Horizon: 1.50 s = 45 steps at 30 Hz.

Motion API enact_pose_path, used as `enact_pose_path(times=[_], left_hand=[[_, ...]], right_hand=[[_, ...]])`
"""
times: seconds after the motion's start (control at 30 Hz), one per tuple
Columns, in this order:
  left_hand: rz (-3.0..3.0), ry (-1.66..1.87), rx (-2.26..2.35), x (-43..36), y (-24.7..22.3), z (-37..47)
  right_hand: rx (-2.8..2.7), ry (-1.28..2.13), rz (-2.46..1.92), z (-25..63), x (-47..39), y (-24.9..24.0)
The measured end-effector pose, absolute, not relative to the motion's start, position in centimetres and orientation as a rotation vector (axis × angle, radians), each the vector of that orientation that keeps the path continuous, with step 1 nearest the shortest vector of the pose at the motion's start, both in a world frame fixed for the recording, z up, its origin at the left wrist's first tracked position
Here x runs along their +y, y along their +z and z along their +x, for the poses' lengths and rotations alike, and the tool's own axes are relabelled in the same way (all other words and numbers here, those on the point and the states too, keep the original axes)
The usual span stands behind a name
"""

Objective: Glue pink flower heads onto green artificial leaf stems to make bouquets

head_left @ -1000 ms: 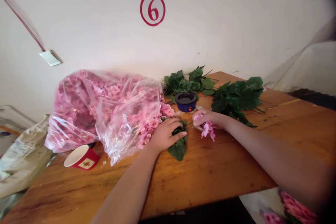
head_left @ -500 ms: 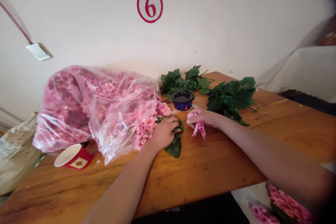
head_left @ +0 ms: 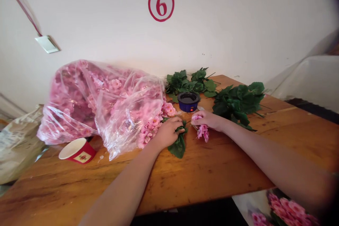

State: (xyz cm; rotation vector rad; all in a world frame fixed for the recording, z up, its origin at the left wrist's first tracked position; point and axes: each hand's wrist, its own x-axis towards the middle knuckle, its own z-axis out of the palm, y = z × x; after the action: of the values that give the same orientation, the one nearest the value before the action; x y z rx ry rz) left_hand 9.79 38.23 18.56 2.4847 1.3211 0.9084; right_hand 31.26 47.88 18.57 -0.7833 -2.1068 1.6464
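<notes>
My left hand point(head_left: 171, 132) is closed round a sprig of green artificial leaves point(head_left: 178, 147), which rests low over the table. In my right hand point(head_left: 208, 119) is a cluster of pink artificial flowers point(head_left: 202, 132), its blossoms hanging below the fingers. The two hands are close together, and a thin stem shows between them. Just behind them stands a small blue pot point(head_left: 188, 106) with a dark inside and a red light on its front. Loose pink blossoms point(head_left: 151, 127) lie at the left hand's far side.
A large clear plastic bag point(head_left: 106, 95) full of pink flowers fills the left of the wooden table point(head_left: 212, 176). A red paper cup point(head_left: 86, 153) lies tipped in front of it. Piles of green leaves point(head_left: 238, 102) lie beside and behind the pot, near the wall.
The view has shifted slightly, so the scene sits a little further right. Both hands keep their holds on the leaves and the flowers, with hardly any movement between them.
</notes>
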Motion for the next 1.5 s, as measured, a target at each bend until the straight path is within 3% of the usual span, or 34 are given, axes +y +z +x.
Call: enact_pose_path(times=[0.47, 0.73, 0.9, 1.17, 1.33, 1.5], left_hand=[[2.498, 0.92, 1.354, 36.6, 19.8, 10.1], [2.355, 1.285, 1.489, 34.5, 22.1, 10.2], [2.087, 1.534, 2.072, 35.6, 22.6, 8.2], [2.265, 1.319, 2.382, 37.0, 23.0, 5.1], [2.078, 1.538, 2.431, 37.7, 23.0, 3.5], [2.166, 1.489, 2.268, 36.6, 24.1, 2.6]], right_hand=[[-2.008, 1.862, -0.896, 31.9, 46.7, 21.0], [-2.05, 1.64, -0.872, 32.6, 47.5, 21.8], [-2.196, 1.333, -0.86, 32.5, 47.2, 22.4], [-2.184, 0.97, -0.856, 32.0, 46.3, 22.7], [-2.139, 0.802, -0.892, 32.2, 46.4, 23.0], [-2.089, 0.779, -0.905, 32.1, 46.4, 23.0]])
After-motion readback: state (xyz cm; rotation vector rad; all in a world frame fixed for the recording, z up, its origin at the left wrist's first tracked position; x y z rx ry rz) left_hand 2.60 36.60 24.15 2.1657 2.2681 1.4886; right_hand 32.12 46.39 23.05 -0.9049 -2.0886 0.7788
